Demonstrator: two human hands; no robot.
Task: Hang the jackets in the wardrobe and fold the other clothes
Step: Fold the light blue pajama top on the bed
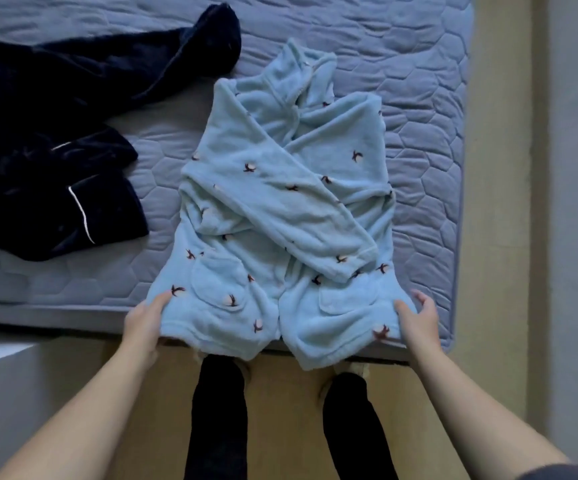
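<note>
Head view: pale-blue fleece top [280,188] lies at the bed's [419,98] near edge; fingers [421,296] of left hand [143,323] and right hand [419,320] grip its 2 hem corners.

Two hands were present: one left hand [143,323] and one right hand [419,320]. One light-blue fleece garment [280,202] lay between them. One dark navy clothing pile [55,116] lay beyond the left hand; its piece count was indeterminate. One mattress [419,98] lay beneath.
</note>
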